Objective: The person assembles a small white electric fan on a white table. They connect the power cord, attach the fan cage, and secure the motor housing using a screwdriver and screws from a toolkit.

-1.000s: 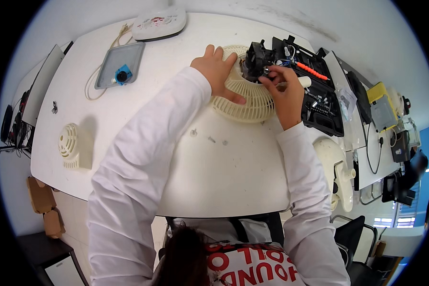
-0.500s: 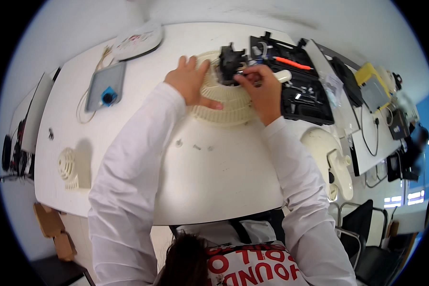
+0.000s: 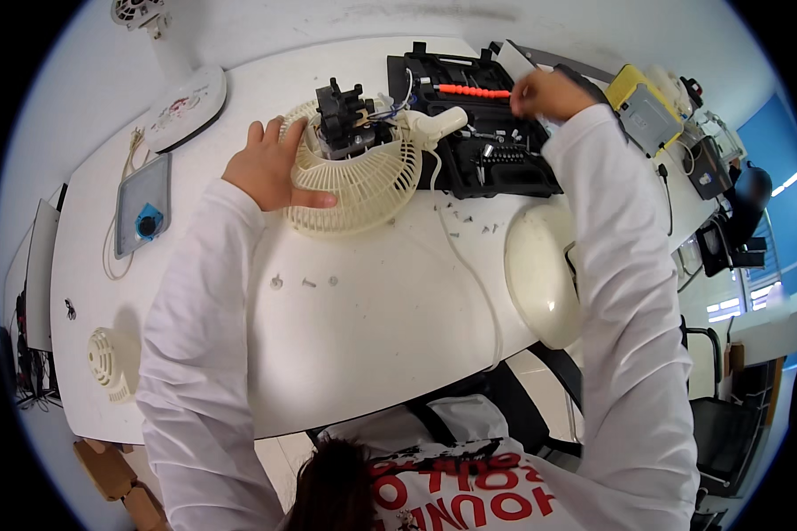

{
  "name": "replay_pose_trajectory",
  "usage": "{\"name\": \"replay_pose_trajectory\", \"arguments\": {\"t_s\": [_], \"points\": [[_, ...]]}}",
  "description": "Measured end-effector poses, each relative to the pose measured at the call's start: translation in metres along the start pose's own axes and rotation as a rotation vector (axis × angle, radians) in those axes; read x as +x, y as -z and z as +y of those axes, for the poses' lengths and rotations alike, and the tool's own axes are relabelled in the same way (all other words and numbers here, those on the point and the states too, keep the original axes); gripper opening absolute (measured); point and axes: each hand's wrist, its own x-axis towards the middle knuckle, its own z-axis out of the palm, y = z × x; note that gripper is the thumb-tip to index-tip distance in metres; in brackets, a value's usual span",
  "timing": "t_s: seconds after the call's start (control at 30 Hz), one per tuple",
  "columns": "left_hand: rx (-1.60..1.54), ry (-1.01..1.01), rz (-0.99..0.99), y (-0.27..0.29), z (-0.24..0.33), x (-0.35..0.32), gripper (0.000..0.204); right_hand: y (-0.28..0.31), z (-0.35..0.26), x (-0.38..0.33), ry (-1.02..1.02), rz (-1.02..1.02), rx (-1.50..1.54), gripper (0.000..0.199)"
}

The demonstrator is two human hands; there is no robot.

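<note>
The cream fan grille (image 3: 363, 199) lies on the table, with a black fan motor (image 3: 350, 124) exposed on top of it. Spread over the grille's left side, my left hand (image 3: 279, 168) touches the rim with thumb and fingers apart. My right hand (image 3: 551, 95) is raised over the far right part of the black tool case (image 3: 469, 159), close to the end of an orange flexible shaft (image 3: 474, 91). Its fingers are closed together, and whatever they hold is hidden. Sockets and bits (image 3: 503, 153) sit in the case. A cream fan neck (image 3: 438, 126) joins the grille.
Loose screws (image 3: 308, 283) lie at the table's front, and more small screws (image 3: 454, 212) near the case. A power cord (image 3: 478, 283) runs toward the front edge. On the right stands a cream fan base (image 3: 540, 274); leftward are a grey tray (image 3: 142, 199) and a vented cover (image 3: 106, 363).
My right hand has left the motor and moved right to above the tool case. My left hand stays on the grille. The whole view has shifted, with the table things now farther left.
</note>
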Motion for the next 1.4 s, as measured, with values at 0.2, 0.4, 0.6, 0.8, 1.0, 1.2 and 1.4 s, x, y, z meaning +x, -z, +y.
{"name": "replay_pose_trajectory", "arguments": {"t_s": [0.2, 0.4, 0.6, 0.8, 1.0, 1.2, 1.4], "points": [[0.005, 0.016, -0.029, 0.003, 0.003, -0.002, 0.13, -0.071, 0.061, 0.022, -0.01, 0.046, -0.015, 0.012], [0.054, 0.008, -0.007, -0.004, -0.002, -0.003, 0.129, -0.067, 0.05, 0.027, -0.014, 0.028, 0.077, 0.016], [-0.003, 0.02, -0.065, 0.005, -0.001, -0.005, 0.129, -0.065, 0.008, 0.014, -0.045, -0.008, -0.103, 0.017], [-0.007, 0.01, -0.035, 0.002, 0.005, 0.0, 0.129, -0.05, 0.024, 0.013, 0.164, -0.106, 0.46, 0.016], [-0.031, 0.028, -0.039, 0.001, 0.003, -0.003, 0.129, 0.0, -0.076, -0.051, 0.52, -0.288, 0.884, 0.02], [-0.033, 0.057, -0.046, 0.005, 0.006, -0.006, 0.126, 0.014, -0.132, -0.083, 0.765, -0.323, 0.945, 0.02], [-0.018, 0.061, -0.031, 0.004, 0.006, -0.006, 0.123, -0.031, -0.154, -0.071, 0.684, 0.207, 0.461, 0.015]]}}
